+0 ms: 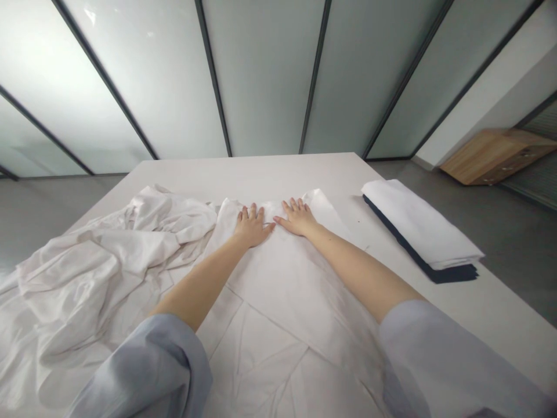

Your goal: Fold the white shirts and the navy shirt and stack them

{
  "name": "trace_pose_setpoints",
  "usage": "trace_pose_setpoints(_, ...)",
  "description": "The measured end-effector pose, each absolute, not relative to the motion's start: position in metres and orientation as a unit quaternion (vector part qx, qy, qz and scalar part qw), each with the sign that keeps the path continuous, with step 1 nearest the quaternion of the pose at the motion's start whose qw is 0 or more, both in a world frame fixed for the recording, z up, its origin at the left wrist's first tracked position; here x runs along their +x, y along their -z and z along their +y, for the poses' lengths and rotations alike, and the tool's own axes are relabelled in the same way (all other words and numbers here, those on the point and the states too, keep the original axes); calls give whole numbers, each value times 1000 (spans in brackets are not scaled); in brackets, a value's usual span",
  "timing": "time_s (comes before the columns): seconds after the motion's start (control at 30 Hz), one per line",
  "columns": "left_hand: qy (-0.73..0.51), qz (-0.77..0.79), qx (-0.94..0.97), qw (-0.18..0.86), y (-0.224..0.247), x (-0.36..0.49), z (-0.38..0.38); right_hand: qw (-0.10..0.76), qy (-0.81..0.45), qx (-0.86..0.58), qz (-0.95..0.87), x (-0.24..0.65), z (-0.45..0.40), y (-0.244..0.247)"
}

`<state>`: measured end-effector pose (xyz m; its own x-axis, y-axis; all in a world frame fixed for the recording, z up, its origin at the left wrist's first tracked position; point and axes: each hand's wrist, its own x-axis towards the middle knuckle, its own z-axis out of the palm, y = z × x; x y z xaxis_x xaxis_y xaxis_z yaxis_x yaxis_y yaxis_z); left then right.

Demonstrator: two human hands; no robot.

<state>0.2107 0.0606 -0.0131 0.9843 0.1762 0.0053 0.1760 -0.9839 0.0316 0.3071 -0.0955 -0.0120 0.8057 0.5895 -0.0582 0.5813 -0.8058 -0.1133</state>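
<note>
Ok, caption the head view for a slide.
Left hand and right hand lie on white cloth between crumpled fabric and a folded stack.

The person wears plain, loose sleeves in a pale blue-grey that end around the elbows – the left sleeve [150, 366] wide and puffed, with soft rounded creases and one deep, shadowed fold near its opening, the right sleeve [439, 348] smoother along its length and darkening on its inner, lower side. Past the cloth the forearms [209, 281] are uncovered, slender and tapering, and the left hand [252, 229] and right hand [299, 218] are bare too – small, with slim fingers [294, 204] whose nails are too tiny to make out.
</note>
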Motion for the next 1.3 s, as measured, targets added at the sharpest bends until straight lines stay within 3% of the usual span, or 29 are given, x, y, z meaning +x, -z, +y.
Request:
trace_pose_setpoints(0.27, -19, 88, 996, 23, -6, 163, 38, 52, -18, -948, -314, 311, -95, 12)
trace_pose_setpoints(0.43, 30, 111, 993, 16, 4, 115, 13, 62, 26, -943, -326, 311, -93, 7)
trace_pose_setpoints(0.6, 23, 119, 992, 26, 15, 118, 15, 73, 80, -927, -359, 294, -106, 2)
trace_pose_setpoints(1.0, -15, 102, 994, 20, 2, 168, 38, 36, -59, -956, -286, 193, -172, 10)
trace_pose_setpoints(1.13, -59, 80, 995, 7, -1, 151, 30, 39, -63, -959, -273, 195, -166, 10)
trace_pose_setpoints(1.3, -3, 91, 996, 2, -5, 112, 12, 47, -52, -957, -283, 213, -157, 7)
